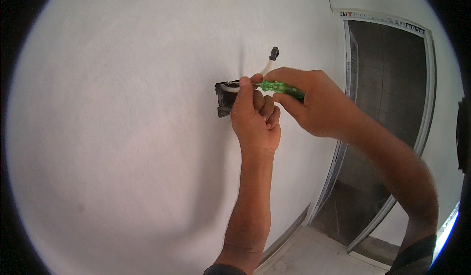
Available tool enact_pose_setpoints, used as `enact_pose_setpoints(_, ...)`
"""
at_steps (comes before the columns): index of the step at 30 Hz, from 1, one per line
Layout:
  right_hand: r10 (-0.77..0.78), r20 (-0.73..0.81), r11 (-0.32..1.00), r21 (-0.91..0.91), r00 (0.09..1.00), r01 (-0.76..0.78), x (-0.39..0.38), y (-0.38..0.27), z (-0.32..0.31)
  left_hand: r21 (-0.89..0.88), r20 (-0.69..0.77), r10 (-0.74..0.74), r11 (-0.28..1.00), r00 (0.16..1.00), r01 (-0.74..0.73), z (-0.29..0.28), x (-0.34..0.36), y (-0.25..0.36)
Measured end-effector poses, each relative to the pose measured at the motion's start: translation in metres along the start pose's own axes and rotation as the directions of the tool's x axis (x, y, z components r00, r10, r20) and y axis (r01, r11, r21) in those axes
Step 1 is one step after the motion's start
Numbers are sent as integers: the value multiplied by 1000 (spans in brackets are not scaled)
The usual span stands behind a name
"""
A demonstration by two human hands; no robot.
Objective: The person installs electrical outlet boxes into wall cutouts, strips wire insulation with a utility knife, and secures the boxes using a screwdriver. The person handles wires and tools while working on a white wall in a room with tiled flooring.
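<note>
From where I stood, the right hand (pixel 321 103) was closed around a green screwdriver (pixel 277 87), pointed at the top of the dark box (pixel 224 111) in the white wall (pixel 122 128); the left hand (pixel 254 123) curled close beside it, whether pinching its shaft I couldn't tell

An unfinished room is indicated by a black recessed wall box (pixel 225 104), set uncovered in a plain white wall (pixel 122 137), and by a tall pale grey doorframe (pixel 429 86) topped with printed tape (pixel 385 20).
</note>
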State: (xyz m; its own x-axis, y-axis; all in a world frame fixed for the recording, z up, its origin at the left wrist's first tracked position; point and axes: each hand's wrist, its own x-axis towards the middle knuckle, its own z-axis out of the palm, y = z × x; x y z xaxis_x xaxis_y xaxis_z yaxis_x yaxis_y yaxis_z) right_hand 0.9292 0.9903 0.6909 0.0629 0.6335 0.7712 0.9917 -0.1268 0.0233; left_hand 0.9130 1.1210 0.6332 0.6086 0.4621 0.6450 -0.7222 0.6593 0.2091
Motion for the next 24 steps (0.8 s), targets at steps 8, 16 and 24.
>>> enact_pose_setpoints(8, 522, 160, 789, 283, 838, -545, 0, -34, -24, -9, 50, 7, 1000, 999, -7, -4, 3, 2)
enact_pose_setpoints(16, -259, -107, 931, -293, 960, 219, -13, 1, 1, -25, 110, 22, 999, 994, -20, -12, 2, 0)
enact_pose_setpoints(24, 436, 222, 886, 64, 872, -459, 10, -28, -26, -35, -4, 21, 999, 1000, -21, 1, 17, 0)
